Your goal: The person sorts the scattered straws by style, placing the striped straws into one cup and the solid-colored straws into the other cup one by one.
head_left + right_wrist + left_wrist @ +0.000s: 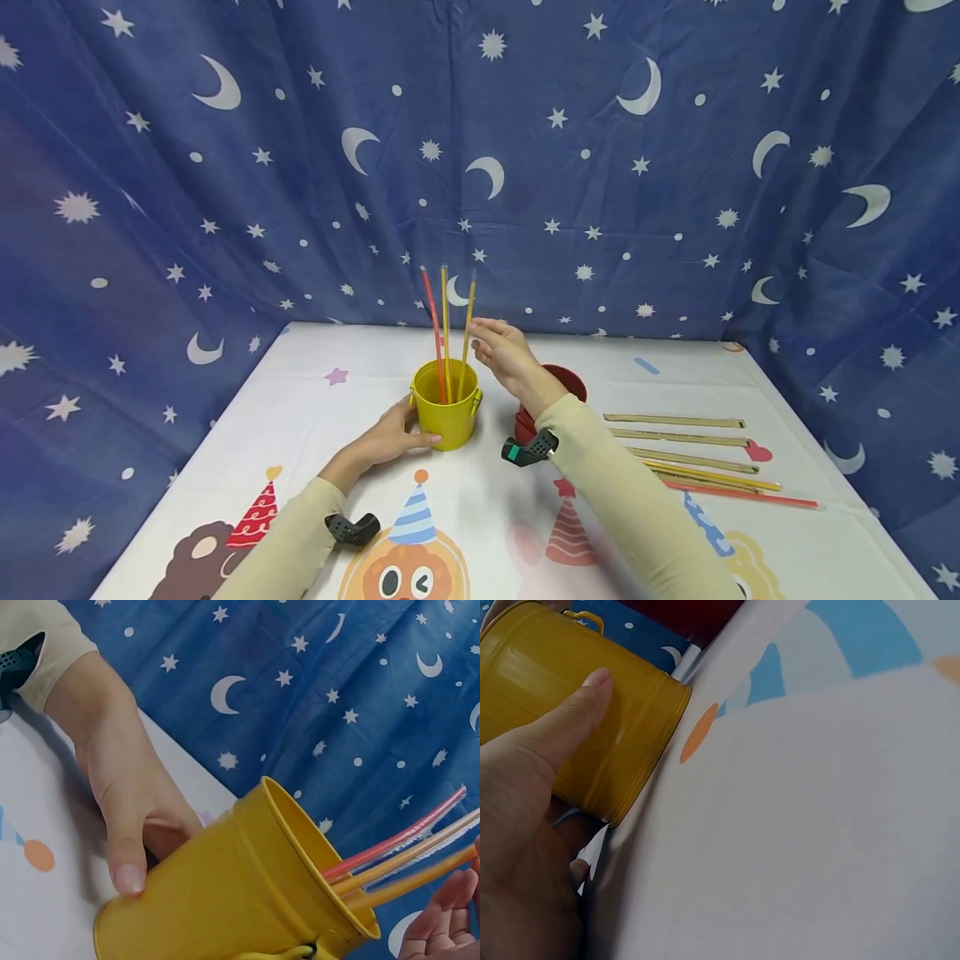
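Note:
A yellow metal bucket (450,427) stands upright on the table. My left hand (388,438) holds it low on the left side, with the thumb (581,712) across its front wall. Inside lean a red straw (432,308) and a yellow straw (446,321), both in clear wrappers. My right hand (506,357), above the bucket's right rim, pinches a second yellow straw (466,346) whose lower end is inside the bucket. In the right wrist view only the fingers (442,915) of the right hand show, at the right edge.
Behind my right forearm stands a red bucket (567,380), partly hidden. To the right lie several brown paper-wrapped straws (675,421), a yellow straw (712,474) and a red straw (772,498). A blue star-print curtain (525,208) hangs behind the table (330,417).

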A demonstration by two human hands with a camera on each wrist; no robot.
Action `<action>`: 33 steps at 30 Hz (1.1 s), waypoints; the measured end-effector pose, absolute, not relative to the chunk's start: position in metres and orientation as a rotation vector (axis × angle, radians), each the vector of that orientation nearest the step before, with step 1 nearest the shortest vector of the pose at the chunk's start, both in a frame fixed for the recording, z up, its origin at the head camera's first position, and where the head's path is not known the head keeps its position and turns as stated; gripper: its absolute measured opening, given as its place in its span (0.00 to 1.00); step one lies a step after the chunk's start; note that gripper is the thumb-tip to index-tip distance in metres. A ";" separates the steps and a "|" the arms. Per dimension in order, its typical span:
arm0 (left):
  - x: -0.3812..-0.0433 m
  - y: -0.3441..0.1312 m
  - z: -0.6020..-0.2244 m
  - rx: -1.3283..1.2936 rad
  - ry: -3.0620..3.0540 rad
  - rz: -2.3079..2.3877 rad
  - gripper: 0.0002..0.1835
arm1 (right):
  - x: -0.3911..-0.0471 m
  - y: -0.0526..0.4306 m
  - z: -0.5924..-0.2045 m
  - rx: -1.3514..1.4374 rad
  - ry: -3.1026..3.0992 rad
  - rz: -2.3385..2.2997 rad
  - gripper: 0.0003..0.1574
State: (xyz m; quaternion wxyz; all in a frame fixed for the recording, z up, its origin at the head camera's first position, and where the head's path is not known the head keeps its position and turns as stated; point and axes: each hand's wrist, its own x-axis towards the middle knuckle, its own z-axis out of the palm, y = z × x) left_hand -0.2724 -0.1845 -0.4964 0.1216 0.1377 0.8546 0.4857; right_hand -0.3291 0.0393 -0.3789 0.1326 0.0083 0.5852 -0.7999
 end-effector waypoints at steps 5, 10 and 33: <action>-0.272 -0.183 -0.496 0.405 2.495 1.423 0.56 | -0.326 0.048 -0.375 -0.008 1.746 -2.284 0.21; -0.271 -0.183 -0.496 0.427 2.489 1.432 0.56 | -0.320 0.059 -0.370 -0.052 1.796 -2.233 0.22; -0.271 -0.185 -0.496 0.451 2.493 1.428 0.56 | -0.312 0.106 -0.357 -0.213 1.977 -2.067 0.31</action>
